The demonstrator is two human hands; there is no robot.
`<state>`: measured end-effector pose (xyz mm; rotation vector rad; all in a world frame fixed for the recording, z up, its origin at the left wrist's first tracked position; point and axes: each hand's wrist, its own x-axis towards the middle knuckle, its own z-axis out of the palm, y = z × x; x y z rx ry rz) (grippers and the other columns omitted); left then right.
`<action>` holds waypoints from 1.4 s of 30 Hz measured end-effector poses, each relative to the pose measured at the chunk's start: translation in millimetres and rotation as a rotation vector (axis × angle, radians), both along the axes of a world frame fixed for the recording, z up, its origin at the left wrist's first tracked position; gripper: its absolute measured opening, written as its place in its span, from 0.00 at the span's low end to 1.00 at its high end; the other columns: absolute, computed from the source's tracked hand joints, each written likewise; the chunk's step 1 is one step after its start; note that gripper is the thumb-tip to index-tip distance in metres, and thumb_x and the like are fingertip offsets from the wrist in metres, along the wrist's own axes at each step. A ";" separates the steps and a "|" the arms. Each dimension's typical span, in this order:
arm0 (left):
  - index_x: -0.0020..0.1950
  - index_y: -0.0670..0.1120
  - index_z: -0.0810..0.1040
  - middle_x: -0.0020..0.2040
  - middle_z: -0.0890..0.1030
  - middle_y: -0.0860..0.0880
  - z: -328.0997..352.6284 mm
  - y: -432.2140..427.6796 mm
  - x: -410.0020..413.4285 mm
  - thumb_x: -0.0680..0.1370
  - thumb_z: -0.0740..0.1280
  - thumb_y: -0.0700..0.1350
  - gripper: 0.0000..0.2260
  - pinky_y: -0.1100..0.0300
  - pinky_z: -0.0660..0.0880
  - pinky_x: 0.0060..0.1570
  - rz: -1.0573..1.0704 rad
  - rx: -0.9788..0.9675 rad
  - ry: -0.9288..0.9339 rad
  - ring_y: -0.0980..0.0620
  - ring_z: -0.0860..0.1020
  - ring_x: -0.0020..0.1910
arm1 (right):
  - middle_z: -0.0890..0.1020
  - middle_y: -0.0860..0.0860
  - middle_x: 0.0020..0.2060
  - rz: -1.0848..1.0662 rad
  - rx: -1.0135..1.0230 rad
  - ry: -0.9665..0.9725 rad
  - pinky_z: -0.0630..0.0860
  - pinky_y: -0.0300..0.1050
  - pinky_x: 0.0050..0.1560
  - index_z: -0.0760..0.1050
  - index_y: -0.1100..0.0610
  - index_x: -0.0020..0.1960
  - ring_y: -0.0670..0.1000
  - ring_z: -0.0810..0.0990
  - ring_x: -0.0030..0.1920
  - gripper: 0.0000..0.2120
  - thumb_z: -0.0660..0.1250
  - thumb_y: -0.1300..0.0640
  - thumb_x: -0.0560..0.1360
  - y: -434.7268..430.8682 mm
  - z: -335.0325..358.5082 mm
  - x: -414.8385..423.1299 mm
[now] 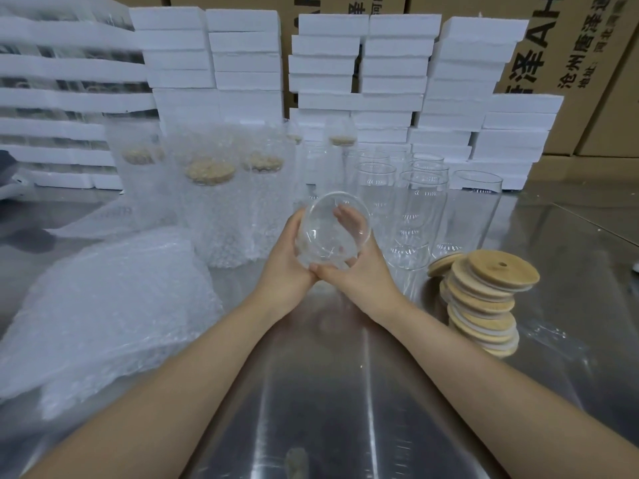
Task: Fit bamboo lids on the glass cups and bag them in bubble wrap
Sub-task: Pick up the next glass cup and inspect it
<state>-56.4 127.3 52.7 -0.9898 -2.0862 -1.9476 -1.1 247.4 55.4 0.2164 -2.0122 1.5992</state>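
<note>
1. Steel table (345, 392): a reflective top that lies under both forearms and the fingers.
2. Bubble-wrap bags (103, 305): a loose, flat pile lying to the left of the left fingers.
3. Bagged cups (214, 209): these stand upright inside bubble wrap beyond and left of the fingers. Each one carries a bamboo lid.
4. Bare glass cups (418, 209): clear, lidless and empty, they stand in a cluster beyond and right of the fingers.
5. Lid stack (484, 299): a leaning pile of pale round bamboo discs, right of the right fingers and apart from them. The top disc has a small hole.
6. Held glass cup (333, 233): clear, empty and lidless. It is tilted so one round end faces the camera, and it is raised between both hands.
7. Left hand (283, 261): the fingers curl round the cup's left wall.
8. Right hand (366, 274): the fingers wrap the far right wall and show through the glass. The thumbs meet below the cup.
</note>
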 end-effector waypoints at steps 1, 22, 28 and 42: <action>0.70 0.49 0.69 0.62 0.77 0.59 2.1 0.1 0.5 0.70 0.73 0.32 0.31 0.68 0.73 0.57 0.019 -0.016 0.023 0.63 0.76 0.61 | 0.71 0.41 0.64 -0.021 0.025 0.030 0.70 0.34 0.63 0.63 0.55 0.71 0.33 0.69 0.65 0.40 0.76 0.71 0.65 0.6 0.0 -0.6; 0.75 0.61 0.48 0.68 0.70 0.59 8.0 -5.5 15.1 0.64 0.79 0.56 0.50 0.65 0.70 0.64 -0.032 -0.086 0.204 0.62 0.70 0.67 | 0.80 0.52 0.53 0.018 -0.301 0.127 0.80 0.48 0.54 0.68 0.50 0.68 0.50 0.80 0.53 0.34 0.74 0.48 0.65 -0.2 24.9 15.7; 0.76 0.54 0.52 0.76 0.61 0.48 14.4 -12.2 17.7 0.64 0.81 0.49 0.50 0.46 0.65 0.71 0.036 -0.042 0.629 0.47 0.62 0.75 | 0.83 0.56 0.47 0.338 -0.638 -0.170 0.83 0.51 0.43 0.72 0.53 0.64 0.52 0.84 0.43 0.51 0.74 0.25 0.49 -2.4 38.0 16.5; 0.73 0.62 0.58 0.69 0.70 0.58 19.8 -9.5 25.3 0.63 0.77 0.54 0.43 0.63 0.65 0.68 0.143 -0.047 0.495 0.57 0.68 0.70 | 0.80 0.57 0.58 0.729 -0.915 -0.613 0.78 0.47 0.56 0.70 0.60 0.69 0.54 0.81 0.55 0.41 0.50 0.27 0.75 -7.3 20.0 16.1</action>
